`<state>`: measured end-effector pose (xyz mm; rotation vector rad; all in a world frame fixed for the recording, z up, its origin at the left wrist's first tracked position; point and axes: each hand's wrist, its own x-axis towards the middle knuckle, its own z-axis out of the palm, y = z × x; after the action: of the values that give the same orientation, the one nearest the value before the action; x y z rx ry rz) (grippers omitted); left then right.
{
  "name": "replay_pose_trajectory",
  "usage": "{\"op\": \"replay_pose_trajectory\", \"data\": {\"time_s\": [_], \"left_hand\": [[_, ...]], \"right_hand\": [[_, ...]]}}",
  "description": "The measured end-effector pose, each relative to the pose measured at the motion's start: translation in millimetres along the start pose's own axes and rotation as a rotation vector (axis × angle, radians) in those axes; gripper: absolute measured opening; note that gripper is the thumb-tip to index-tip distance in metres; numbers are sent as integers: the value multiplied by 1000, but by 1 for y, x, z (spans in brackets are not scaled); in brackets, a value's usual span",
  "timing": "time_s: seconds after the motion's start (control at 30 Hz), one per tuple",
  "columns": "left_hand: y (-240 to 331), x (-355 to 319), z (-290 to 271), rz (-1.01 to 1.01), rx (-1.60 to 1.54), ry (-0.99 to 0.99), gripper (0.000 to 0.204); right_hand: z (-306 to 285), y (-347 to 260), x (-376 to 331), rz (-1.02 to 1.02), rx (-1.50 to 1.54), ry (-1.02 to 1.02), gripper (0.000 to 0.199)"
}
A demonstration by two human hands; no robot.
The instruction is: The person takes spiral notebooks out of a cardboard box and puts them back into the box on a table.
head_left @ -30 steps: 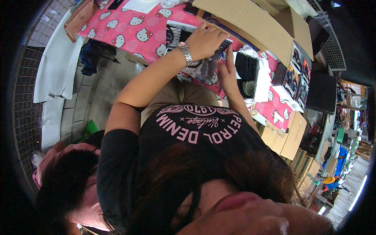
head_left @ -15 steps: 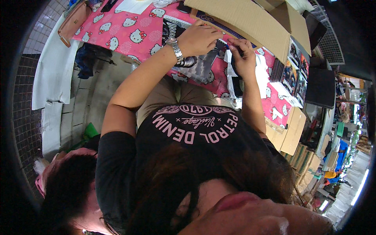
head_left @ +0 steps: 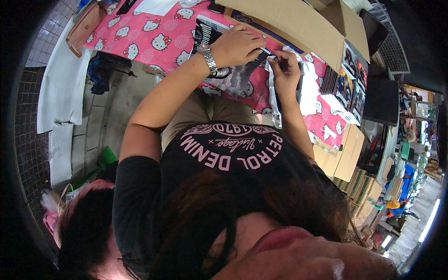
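Pinched right hand (head_left: 287,74), more curled now

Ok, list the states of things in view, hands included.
Left hand, palm down, fingers bent
Silver metal wristwatch, worn on left wrist
Right hand, fingers bent, grip unclear
Black rectangular item with white lettering, flat, partly hidden
Large brown cardboard box, flaps open
Pink cat-patterned tablecloth, spread out
Pinkish rectangular pouch, closure unclear

Pic sheet (head_left: 239,78) glossy-lkg; tblcloth (head_left: 138,33) smooth, plastic-lk; carton (head_left: 291,24) matt cardbd; watch band (head_left: 208,58) shiny metal; pouch (head_left: 84,29) smooth, leather-lk.
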<state>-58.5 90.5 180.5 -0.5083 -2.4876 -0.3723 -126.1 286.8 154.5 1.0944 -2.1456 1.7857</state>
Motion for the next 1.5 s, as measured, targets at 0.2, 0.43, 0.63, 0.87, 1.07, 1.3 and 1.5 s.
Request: {"op": "replay_pose_trajectory", "data": {"time_s": [0.2, 0.43, 0.63, 0.87, 1.07, 1.3, 1.5], "left_hand": [[-3, -3, 6, 18, -35, 3, 22], [24, -10, -6, -449, 374, -102, 37], [20, -21, 8, -508, 60, 45, 54], [23, -27, 1, -495, 122, 7, 61], [30, -32, -3, -460, 116, 68, 52], [28, -33, -1, -400, 73, 53, 49], [30, -33, 0, -318, -32, 92, 47]], "right_hand": [[5, -3, -3, -46, 5, 1, 23], [-18, -20, 9, 243, -189, -273, 19], [-21, -16, 7, -210, -245, -166, 25], [-23, -16, -9, 245, 106, -283, 26], [-23, -26, -9, 16, -132, -288, 22], [-28, -52, -3, 113, -178, -410, 20], [-88, 44, -9, 384, -441, -199, 42]]}}
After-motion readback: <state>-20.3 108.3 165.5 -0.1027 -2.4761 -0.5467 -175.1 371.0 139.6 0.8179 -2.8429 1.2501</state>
